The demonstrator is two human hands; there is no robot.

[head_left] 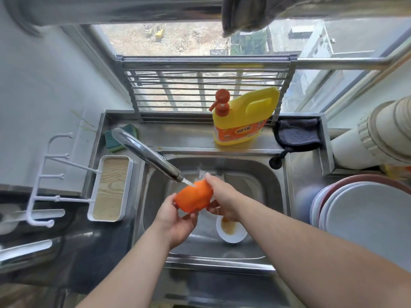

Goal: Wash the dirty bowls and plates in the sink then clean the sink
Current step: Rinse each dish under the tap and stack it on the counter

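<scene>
shiny steel sink (273,196), glossy plastic bottle (241,121), wood-grain tray (112,190)

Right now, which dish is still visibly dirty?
The small white bowl on the sink floor, holding brownish residue; the orange bowl is under the tap, the plates stacked aside.

Centre of frame: orange bowl (194,198). Lower centre: white bowl (231,232) with brown residue. Upper centre: yellow detergent bottle (242,117), orange pump and label; left: tray (111,187), white rim, wood-grain pattern.

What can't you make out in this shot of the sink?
Head view only:
- Orange bowl: inside hidden, both hands wrap it.
- White bowl: partly behind the right wrist.
- Plates: cut off by the right edge, blurred.
- Bottle label: too small.
</scene>
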